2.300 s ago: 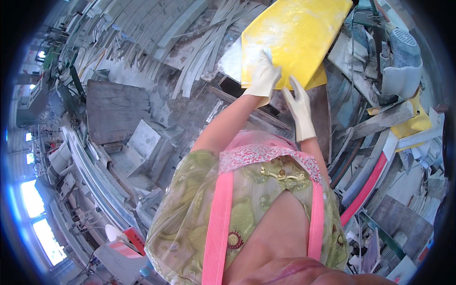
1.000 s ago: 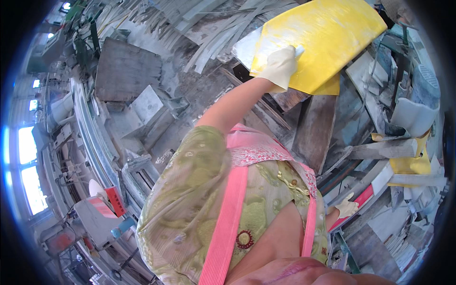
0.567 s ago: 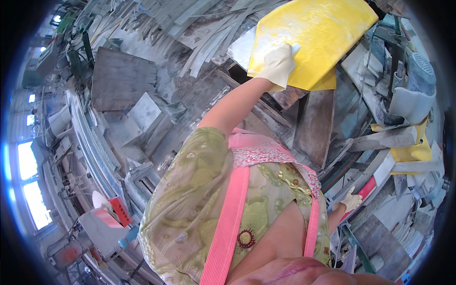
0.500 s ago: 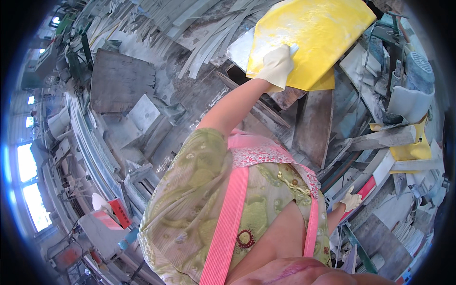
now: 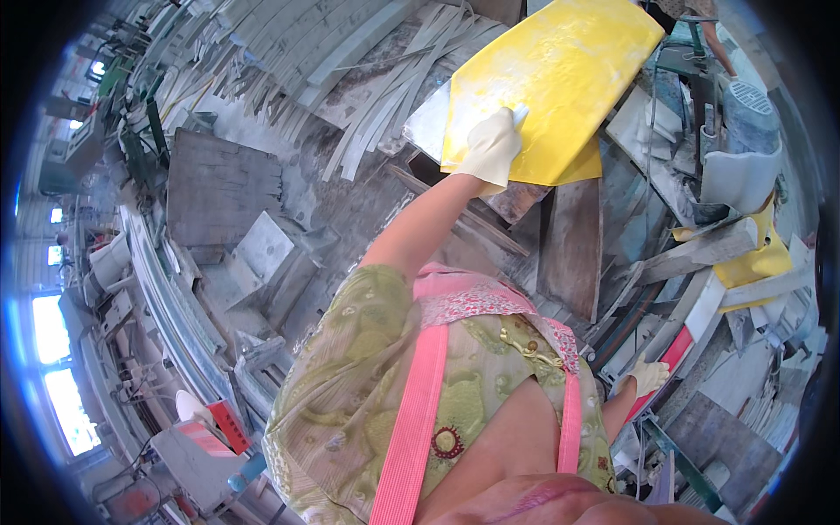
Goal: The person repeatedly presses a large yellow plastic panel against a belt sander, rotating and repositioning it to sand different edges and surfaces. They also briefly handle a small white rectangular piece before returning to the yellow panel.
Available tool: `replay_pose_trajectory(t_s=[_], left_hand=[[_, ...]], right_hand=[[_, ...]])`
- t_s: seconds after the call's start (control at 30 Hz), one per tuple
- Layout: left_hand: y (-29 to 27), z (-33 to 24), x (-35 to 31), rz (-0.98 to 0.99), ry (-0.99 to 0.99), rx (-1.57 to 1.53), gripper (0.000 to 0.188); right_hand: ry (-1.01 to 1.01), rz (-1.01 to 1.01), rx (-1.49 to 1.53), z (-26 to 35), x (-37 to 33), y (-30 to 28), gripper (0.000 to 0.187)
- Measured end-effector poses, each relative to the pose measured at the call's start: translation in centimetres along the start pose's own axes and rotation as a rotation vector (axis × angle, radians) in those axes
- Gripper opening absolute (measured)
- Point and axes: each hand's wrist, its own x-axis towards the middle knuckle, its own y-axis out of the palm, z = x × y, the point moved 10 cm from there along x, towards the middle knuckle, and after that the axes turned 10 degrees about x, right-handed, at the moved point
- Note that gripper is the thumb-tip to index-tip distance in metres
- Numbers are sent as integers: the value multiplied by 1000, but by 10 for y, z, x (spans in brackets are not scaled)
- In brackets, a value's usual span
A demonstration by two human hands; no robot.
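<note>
Gripping a small pale object (image 5: 521,113) in your gloved left hand (image 5: 492,144), you are holding that fist over the lower-left part of the yellow sheet (image 5: 569,83), which is lying at one o'clock in your view. Your left fingers are closing together around the object, and its end is poking out between one and two o'clock; its kind is not showing clearly.

Compared with the earliest frame, your gloved right hand (image 5: 647,374) is no longer working at the sheet's near edge. It is reaching out at four o'clock beside a red strip (image 5: 675,349), its fingers standing apart; I cannot tell whether it is touching the strip. Your surroundings are sitting lower in the view than half a second ago.

The sheet's long axis is running from about seven o'clock to one o'clock, and its far end is pointing away from you toward one, up to the view's top edge. A white board (image 5: 426,125) is peeking out at the sheet's nine o'clock side, and a brown board (image 5: 570,254) is extending from its six o'clock side.
</note>
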Motion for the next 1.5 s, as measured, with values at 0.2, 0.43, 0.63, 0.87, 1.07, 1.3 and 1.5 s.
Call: replay_pose_trajectory(t_s=[0.2, 0.43, 0.63, 0.87, 1.07, 1.3, 1.5], left_hand=[[-7, -3, -6, -25, 36, -9, 30], [-20, -9, -7, -166, 42, 50, 30], [-2, 0, 0, -36, -39, -24, 26], [1, 3, -2, -19, -25, -70, 23], [6, 4, -3, -22, 1, -66, 22], [9, 5, 0, -11, -23, -71, 20], [7, 6, -2, -26, -28, -86, 21]], right_hand=[[-6, -87, -19, -9, -1, 6, 78], [115, 111, 10, -18, 2, 22, 87], [104, 78, -26, -22, -1, 27, 99], [129, 138, 10, -30, 2, 25, 107], [53, 120, -104, -31, 8, 31, 110], [59, 140, -105, -39, 6, 40, 112], [82, 215, -82, -41, 1, 41, 112]])
